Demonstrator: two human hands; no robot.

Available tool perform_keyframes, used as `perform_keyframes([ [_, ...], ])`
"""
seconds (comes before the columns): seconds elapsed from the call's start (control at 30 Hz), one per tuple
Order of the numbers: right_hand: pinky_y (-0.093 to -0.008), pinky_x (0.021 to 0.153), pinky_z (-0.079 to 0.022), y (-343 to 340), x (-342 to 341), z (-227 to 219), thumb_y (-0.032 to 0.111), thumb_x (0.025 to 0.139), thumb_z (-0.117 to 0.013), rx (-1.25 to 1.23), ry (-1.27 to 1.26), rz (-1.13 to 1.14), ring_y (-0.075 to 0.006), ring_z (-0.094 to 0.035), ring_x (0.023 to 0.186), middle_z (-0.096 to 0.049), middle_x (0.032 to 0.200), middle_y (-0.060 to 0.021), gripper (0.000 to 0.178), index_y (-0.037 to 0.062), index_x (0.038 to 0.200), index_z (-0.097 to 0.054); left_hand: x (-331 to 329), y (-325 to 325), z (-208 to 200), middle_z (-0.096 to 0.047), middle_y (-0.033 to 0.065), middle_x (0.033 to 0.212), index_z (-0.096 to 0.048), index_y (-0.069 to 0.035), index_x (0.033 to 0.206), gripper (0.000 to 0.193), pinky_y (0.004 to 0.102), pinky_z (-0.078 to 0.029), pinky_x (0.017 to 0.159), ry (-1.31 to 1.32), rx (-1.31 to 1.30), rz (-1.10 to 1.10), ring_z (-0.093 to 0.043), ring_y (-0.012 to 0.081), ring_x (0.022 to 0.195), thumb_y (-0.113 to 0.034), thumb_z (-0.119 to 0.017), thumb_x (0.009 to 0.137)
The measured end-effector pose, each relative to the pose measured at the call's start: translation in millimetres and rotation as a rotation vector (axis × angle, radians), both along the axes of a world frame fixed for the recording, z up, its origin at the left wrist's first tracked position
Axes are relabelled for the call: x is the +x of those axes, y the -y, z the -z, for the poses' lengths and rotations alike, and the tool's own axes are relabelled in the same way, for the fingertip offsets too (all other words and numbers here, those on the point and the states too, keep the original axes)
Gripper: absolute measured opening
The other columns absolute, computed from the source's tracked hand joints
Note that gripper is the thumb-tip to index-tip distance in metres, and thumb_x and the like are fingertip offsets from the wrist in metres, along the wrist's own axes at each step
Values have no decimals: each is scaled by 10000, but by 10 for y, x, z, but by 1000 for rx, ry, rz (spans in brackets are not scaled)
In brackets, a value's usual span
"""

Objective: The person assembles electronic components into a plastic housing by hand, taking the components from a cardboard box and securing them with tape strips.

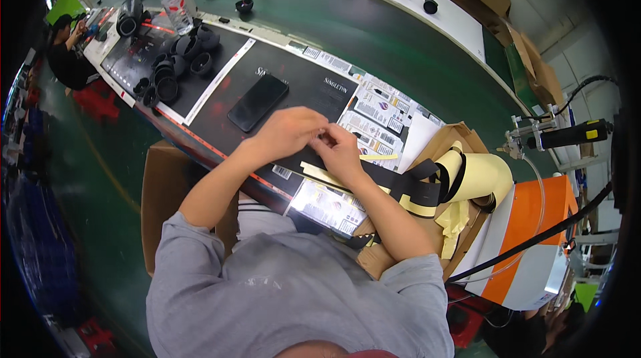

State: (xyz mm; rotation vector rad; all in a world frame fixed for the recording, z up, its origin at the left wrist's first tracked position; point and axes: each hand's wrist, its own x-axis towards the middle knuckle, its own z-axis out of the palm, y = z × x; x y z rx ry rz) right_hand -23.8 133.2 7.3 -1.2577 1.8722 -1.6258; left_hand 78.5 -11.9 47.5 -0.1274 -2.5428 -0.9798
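Note:
My left hand [288,134] and my right hand [339,154] meet over the dark mat [220,101] on the bench. Fingertips on both sides are pinched together around something too small to make out. A black smartphone [258,102] lies just beyond my left hand. Beneath my right wrist, pale yellow strips [320,174] rest on the bench. To the right of my right forearm, black strips with yellow backing [477,178] curl loosely in an open cardboard box [461,132].
Several black cup-shaped parts [177,61] cluster at the left, by a clear plastic bottle [175,8]. An orange and white machine [527,244] stands at the right under a black hose. Another cardboard box [163,204] sits left of my lap. Other people work farther off.

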Motion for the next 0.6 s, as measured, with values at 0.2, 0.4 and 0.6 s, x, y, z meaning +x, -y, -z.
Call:
perform_keyframes([
  [0.2,-230,601,-526,8,-19,10,71,899,-649,-149,691,-77,-101,-602,684,-578,909,-50,251,-40,1121,-607,234,53,59,-701,130,926,-650,35,1054,189,274,-563,719,19,936,-402,-689,184,814,-93,-611,919],
  [0.4,-208,617,-517,43,-15,47,81,854,-697,-87,471,-75,-101,-591,675,-582,900,-55,275,-25,1101,-641,313,-44,121,-689,159,932,-640,47,1055,178,278,-574,739,-108,1115,-484,-690,195,812,-71,-601,927],
  [0.6,-253,583,-488,-20,-22,-54,107,775,-750,62,-196,20,-159,-590,649,-628,891,-95,286,6,1035,-685,356,65,128,-692,136,899,-647,64,1035,190,256,-560,724,-74,1007,-487,-682,160,811,-66,-638,898],
])
